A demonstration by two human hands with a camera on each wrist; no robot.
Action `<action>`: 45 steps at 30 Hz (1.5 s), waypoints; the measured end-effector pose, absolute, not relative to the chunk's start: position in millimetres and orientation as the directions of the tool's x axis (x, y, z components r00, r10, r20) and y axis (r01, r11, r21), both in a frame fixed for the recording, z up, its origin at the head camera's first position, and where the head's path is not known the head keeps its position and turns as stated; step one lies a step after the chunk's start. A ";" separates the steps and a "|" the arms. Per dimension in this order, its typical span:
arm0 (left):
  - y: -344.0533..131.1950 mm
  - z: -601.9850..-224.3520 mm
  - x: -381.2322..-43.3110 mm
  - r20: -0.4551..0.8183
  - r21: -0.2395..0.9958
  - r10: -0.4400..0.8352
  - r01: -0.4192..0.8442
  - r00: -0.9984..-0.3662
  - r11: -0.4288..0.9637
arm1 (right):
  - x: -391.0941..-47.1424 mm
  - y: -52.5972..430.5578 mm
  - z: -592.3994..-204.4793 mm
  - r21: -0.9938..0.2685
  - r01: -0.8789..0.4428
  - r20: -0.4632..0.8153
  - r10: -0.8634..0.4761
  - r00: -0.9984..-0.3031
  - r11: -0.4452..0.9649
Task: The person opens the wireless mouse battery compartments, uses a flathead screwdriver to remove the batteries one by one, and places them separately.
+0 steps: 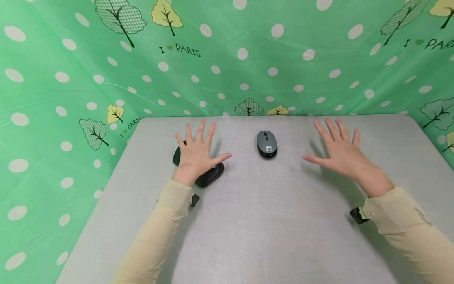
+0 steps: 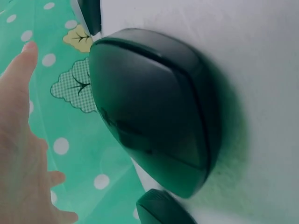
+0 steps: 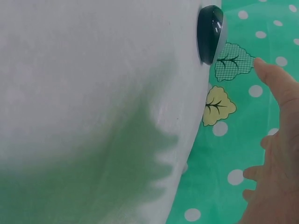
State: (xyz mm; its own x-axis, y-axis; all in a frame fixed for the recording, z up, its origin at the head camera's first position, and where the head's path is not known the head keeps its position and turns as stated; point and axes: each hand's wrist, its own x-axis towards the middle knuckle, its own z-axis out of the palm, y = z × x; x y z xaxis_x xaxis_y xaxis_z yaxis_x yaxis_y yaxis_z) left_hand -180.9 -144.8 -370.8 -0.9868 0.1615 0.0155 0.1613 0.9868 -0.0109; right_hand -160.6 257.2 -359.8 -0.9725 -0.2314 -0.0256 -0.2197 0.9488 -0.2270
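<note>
Here, my left grip (image 1: 195, 158) splays wide above two black mice (image 1: 209, 178), my right grip (image 1: 342, 154) fanned too, over a grey bench (image 1: 269, 228) backed by green dotted cloth (image 1: 230, 31).

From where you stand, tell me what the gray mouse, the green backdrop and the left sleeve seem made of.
Gray mouse: probably hard plastic, matte gray on top, with a glossy black end throwing sharp highlights. Green backdrop: a thin, printed sheet with slight sheen and soft creases; plastic or coated fabric, I can't tell which. Left sleeve: likely soft fabric, matte, judging by its wrinkles.
</note>
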 end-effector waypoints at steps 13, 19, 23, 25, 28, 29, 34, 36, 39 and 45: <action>-161.0 -372.5 -181.8 0.022 0.022 0.133 0.133 -0.991 0.991 | -158.9 258.6 -359.4 -0.229 -0.267 0.001 -0.274 -0.962 0.936; -168.4 -371.7 -181.1 0.057 0.055 0.122 0.125 -0.991 0.991 | -157.0 260.1 -361.4 -0.243 -0.309 0.041 -0.308 -0.950 0.919; -173.9 -371.3 -181.0 0.075 0.069 0.114 0.120 -0.991 0.990 | -155.9 260.9 -362.8 -0.252 -0.331 0.071 -0.324 -0.944 0.909; -176.8 -371.5 -181.4 0.080 0.068 0.114 0.119 -0.990 0.991 | -155.6 261.5 -363.4 -0.254 -0.338 0.078 -0.329 -0.941 0.906; -180.5 -371.4 -182.1 0.085 0.061 0.113 0.118 -0.990 0.991 | -155.2 262.4 -364.1 -0.255 -0.339 0.076 -0.331 -0.940 0.905; -181.7 -371.4 -182.3 0.091 0.060 0.112 0.117 -0.990 0.991 | -155.2 262.7 -364.3 -0.254 -0.338 0.074 -0.330 -0.941 0.906; -187.6 -372.2 -182.2 0.122 0.077 0.108 0.118 -0.987 0.990 | -154.7 263.7 -364.8 -0.249 -0.330 0.059 -0.325 -0.944 0.911; -190.2 -373.0 -182.2 0.131 0.089 0.107 0.119 -0.986 0.989 | -154.3 264.1 -365.0 -0.248 -0.330 0.060 -0.326 -0.944 0.911; -193.8 -374.1 -182.3 0.142 0.101 0.106 0.120 -0.984 0.988 | -153.7 264.9 -365.4 -0.255 -0.332 0.064 -0.327 -0.943 0.908; -199.7 -376.8 -182.0 0.158 0.144 0.085 0.108 -0.984 0.984 | -152.8 266.4 -365.9 -0.262 -0.324 0.052 -0.322 -0.945 0.909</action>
State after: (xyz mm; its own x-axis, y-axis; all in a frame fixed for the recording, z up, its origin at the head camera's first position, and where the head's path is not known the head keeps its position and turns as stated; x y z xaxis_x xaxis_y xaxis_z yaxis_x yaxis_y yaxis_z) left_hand -182.0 -199.7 -376.8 -0.9838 0.0850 0.1576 0.1081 0.9837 0.1440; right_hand -152.8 266.4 -365.9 -0.9452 -0.3225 0.0518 -0.3245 0.9089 -0.2619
